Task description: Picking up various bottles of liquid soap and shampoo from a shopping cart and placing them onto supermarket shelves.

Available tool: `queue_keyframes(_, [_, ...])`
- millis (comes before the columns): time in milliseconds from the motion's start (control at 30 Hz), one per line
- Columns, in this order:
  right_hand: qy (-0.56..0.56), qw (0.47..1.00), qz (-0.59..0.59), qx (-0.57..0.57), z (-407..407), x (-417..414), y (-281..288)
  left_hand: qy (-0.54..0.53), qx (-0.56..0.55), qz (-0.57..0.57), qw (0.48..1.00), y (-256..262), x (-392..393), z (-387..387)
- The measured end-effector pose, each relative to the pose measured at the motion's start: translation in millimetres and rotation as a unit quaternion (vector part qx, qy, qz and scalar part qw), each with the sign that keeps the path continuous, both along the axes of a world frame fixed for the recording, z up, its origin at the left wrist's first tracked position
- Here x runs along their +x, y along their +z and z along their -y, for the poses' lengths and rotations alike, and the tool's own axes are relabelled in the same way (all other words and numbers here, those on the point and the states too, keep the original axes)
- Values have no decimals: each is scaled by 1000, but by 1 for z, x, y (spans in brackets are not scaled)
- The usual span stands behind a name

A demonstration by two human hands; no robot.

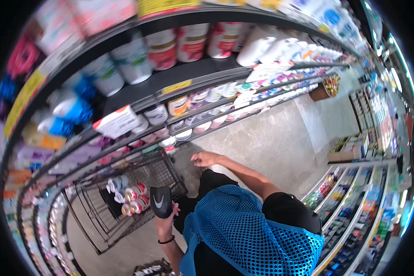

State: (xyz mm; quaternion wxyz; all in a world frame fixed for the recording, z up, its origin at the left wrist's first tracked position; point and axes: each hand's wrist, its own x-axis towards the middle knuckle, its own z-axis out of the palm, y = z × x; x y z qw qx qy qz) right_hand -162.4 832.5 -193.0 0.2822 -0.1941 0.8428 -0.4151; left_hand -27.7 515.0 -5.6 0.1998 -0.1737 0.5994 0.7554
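Note:
My left hand (169, 217), with a dark band at its wrist, holds a smooth black object (161, 202) bearing a Nike mark; what kind of object it is, I cannot tell. Just beyond it is a dark wire shopping cart (103, 238). In the cart lie several red-and-white containers (138, 198) and white-and-teal containers (117, 184). My right hand (205, 159) is stretched out over the floor to the right of the cart, fingers loosely bent and apart, with nothing in it.
Long store shelves (200, 74) with tubs, bottles and packs curve along the top and left. Another stocked shelf unit (348, 210) stands at the right. A brown bin (319, 91) of gold-coloured items stands farther down the aisle floor (262, 138).

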Motion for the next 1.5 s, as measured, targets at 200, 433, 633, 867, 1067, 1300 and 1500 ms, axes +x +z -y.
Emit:
queue_keyframes(200, [-123, 988, -80, 36, -195, -60, 135, -58, -25, -52, 997, 26, -43, -119])
queue_keyframes(433, [-494, 704, -478, -177, -250, -118, 356, -125, -104, -56, 985, 45, -66, -186])
queue_keyframes(633, [-509, 643, -573, 11, -228, -186, 357, -140, -113, -73, 981, 50, -62, -201])
queue_keyframes(867, [-597, 609, -522, -19, -224, -224, 345, -75, -87, -74, 991, 51, -47, -199])
queue_keyframes(1067, [-583, 606, -535, -82, -229, -213, 342, -77, -85, -69, 991, 45, -46, -189])
queue_keyframes(1300, [-562, 586, -571, -123, -239, -198, 328, -147, -118, -77, 979, 53, -58, -186])
queue_keyframes(1500, [-563, 548, -562, -258, -241, -197, 316, -173, -130, -93, 972, 53, -66, -181])
